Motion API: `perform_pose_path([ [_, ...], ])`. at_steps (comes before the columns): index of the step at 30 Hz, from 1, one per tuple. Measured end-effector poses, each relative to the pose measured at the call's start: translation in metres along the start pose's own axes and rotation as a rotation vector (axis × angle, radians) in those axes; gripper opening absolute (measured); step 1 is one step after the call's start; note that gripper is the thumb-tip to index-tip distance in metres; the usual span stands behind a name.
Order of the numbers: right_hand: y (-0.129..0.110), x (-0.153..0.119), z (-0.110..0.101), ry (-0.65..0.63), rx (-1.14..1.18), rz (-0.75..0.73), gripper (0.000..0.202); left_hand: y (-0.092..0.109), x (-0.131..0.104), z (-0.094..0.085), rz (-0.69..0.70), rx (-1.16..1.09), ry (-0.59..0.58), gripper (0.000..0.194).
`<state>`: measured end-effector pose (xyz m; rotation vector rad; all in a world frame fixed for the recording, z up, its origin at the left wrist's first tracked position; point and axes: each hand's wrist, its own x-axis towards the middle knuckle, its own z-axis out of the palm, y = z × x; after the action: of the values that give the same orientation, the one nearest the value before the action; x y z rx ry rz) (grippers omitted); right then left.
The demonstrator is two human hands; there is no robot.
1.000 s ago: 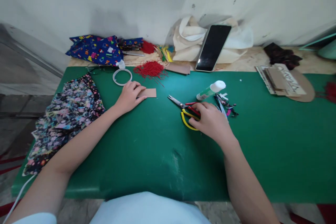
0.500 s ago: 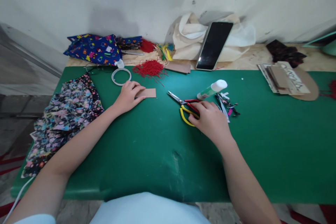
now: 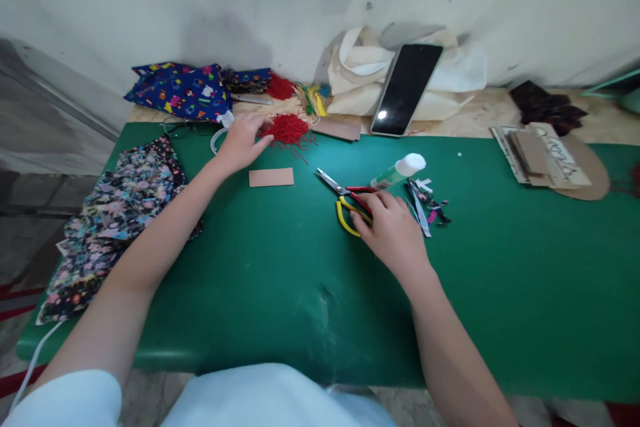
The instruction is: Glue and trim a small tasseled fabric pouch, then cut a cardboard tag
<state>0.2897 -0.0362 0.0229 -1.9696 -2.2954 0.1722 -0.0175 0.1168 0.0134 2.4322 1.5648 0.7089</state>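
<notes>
My left hand (image 3: 244, 140) has its fingers apart at the left edge of a pile of red strings (image 3: 291, 130), over part of a white tape ring (image 3: 215, 141). A small tan cardboard rectangle (image 3: 271, 177) lies flat on the green table cover (image 3: 280, 280) just below that hand. My right hand (image 3: 393, 227) is closed on the scissors (image 3: 345, 195), which have red and yellow handles and point up and left. Beside the right hand are a glue stick (image 3: 399, 171) and a small heap of fabric scraps (image 3: 429, 203).
Floral fabric (image 3: 130, 200) covers the table's left side. Along the back are a blue patterned cloth (image 3: 183, 93), a leaning phone (image 3: 406, 90), and a cream bag (image 3: 350, 83). Cardboard pieces (image 3: 533, 153) are stacked at the right, near dark cloth (image 3: 545, 107).
My left hand has let go of the cardboard rectangle and moved up to the red strings. My right hand still holds the scissors in nearly the same place.
</notes>
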Motion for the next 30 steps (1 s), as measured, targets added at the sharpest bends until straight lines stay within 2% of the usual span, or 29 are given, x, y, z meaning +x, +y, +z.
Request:
perform_pose_path([
  [4, -0.003, -0.004, -0.003, 0.017, 0.018, -0.043, 0.033, 0.001, 0.036, 0.013, -0.068, 0.034, -0.093, 0.023],
  [6, -0.004, -0.006, -0.004, 0.043, 0.034, -0.059, 0.031, 0.003, 0.044, 0.017, -0.102, -0.014, -0.131, 0.013],
  [9, -0.004, -0.008, -0.005, 0.098, 0.059, -0.084, 0.029, 0.005, 0.049, 0.015, -0.143, -0.048, -0.14, 0.011],
  [12, -0.004, -0.009, -0.006, 0.15, 0.078, -0.118, 0.026, 0.006, 0.054, 0.002, -0.191, -0.089, -0.064, 0.014],
  [16, -0.006, -0.011, -0.004, 0.182, 0.117, -0.186, 0.026, 0.009, 0.065, -0.019, -0.21, -0.263, 0.124, 0.013],
  [19, -0.007, -0.011, 0.0, 0.177, 0.123, -0.207, 0.027, 0.013, 0.074, -0.031, -0.242, -0.428, 0.254, 0.009],
  [23, -0.008, -0.008, 0.006, 0.145, 0.11, -0.208, 0.026, 0.025, 0.081, -0.048, -0.287, -0.651, 0.353, 0.012],
  [28, -0.01, -0.005, 0.015, 0.131, 0.128, -0.224, 0.025, 0.052, 0.067, -0.085, -0.26, -0.982, 0.427, 0.013],
  [30, -0.012, -0.004, 0.018, 0.164, 0.167, -0.236, 0.025, 0.062, 0.051, -0.097, -0.173, -1.135, 0.427, 0.014],
])
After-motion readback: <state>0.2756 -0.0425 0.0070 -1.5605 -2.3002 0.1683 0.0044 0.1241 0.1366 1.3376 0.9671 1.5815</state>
